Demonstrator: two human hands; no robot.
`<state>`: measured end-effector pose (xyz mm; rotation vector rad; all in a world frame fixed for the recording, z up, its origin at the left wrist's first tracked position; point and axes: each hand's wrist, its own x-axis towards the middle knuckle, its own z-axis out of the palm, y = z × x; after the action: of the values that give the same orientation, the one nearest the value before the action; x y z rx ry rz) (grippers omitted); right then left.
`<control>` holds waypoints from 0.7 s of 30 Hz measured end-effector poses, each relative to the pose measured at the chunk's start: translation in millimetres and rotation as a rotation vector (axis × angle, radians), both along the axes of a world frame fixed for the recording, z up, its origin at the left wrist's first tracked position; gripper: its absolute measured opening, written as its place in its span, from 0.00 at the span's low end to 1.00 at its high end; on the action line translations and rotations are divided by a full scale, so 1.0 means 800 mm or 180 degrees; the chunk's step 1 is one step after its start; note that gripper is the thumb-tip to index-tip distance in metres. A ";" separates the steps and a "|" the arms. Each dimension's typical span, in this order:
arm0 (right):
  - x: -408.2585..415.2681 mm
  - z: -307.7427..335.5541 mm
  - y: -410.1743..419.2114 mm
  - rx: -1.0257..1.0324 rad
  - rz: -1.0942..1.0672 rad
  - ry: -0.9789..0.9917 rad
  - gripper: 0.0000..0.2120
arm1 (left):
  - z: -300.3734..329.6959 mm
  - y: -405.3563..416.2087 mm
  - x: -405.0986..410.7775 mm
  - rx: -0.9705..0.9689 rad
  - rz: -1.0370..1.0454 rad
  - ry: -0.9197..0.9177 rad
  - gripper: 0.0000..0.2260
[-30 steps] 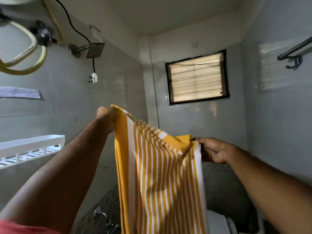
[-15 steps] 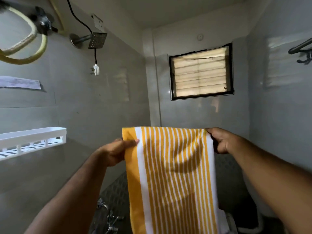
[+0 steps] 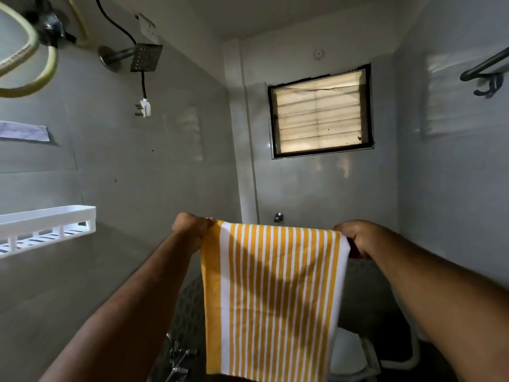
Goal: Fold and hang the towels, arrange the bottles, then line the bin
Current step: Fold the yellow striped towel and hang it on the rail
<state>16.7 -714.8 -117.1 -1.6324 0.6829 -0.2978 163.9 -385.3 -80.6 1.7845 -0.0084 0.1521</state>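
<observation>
We stand in a grey-tiled bathroom, and the rail (image 3: 489, 64) we judge the towel is bound for sits high on the right wall, well above and to the right of both hands. A white shelf (image 3: 49, 220) juts from the left wall, and a louvred window (image 3: 321, 113) faces us on the far wall.

Between us and that wall hangs the towel (image 3: 271, 299), yellow with white stripes. Its top edge runs level from left to right, pulled flat, and its long axis drops straight down, the stripes running with it. It appears already doubled, though we cannot tell how many layers there are.

Our left hand (image 3: 190, 230) is fisted tight on the top left corner. Our right hand (image 3: 358, 238) pinches the top right corner, fingers curled round the edge.

The right hand is the nearer one to the rail, so we judge it should lead: up and to the right, carrying the top edge along the rail's line.
</observation>
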 end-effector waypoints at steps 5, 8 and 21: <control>0.014 0.008 -0.017 0.0416 -0.0384 -0.0573 0.14 | 0.023 -0.010 -0.005 -0.0085 0.0013 -0.0218 0.08; -0.003 0.005 0.000 0.0411 -0.0221 -0.0425 0.12 | 0.030 -0.012 -0.008 0.0078 -0.0188 -0.0150 0.05; -0.010 0.018 0.006 -0.1028 0.0855 -0.0085 0.20 | 0.041 0.017 -0.002 0.0852 -0.0511 -0.0146 0.13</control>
<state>8.6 -710.0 -103.0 -2.0000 0.4010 -0.2419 162.4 -371.7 -48.0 2.0376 -0.2132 0.0786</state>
